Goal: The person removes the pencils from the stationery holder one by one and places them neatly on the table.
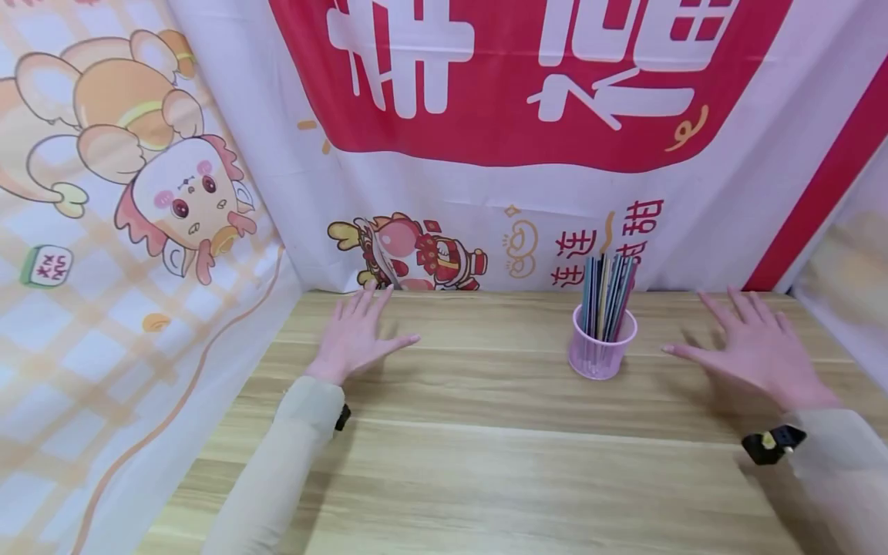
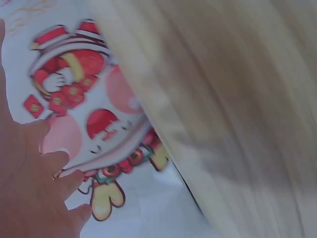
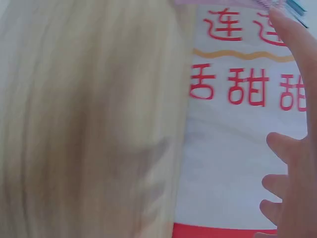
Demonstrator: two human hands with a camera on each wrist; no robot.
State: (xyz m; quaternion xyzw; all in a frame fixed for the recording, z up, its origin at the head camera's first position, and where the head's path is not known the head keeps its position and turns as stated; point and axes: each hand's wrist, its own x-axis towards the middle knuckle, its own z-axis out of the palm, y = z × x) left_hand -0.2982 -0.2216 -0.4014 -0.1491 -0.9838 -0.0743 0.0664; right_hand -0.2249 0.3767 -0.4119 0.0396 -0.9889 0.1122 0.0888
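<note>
A pink mesh cup (image 1: 594,362) stands upright toward the back of the wooden table, holding several thin sticks, blue, dark and purple (image 1: 607,297), that look like pens or pencils. My left hand (image 1: 356,333) is spread over the back left of the table, fingers straight and holding nothing. Well to the right of the cup, my right hand (image 1: 759,351) is spread too, its thumb pointing toward the cup. In the right wrist view, the right hand's fingers (image 3: 282,148) show at the edge, with a bit of the pink cup (image 3: 223,2) at the top. The left hand (image 2: 37,193) appears at the lower left of its wrist view.
The wooden table (image 1: 486,478) reaches back to a white cloth with a red panel (image 1: 513,131) and printed characters. On the left hangs a checked cloth (image 1: 104,370) with a cartoon animal. Small black devices sit at both wrists, such as the right one (image 1: 773,445).
</note>
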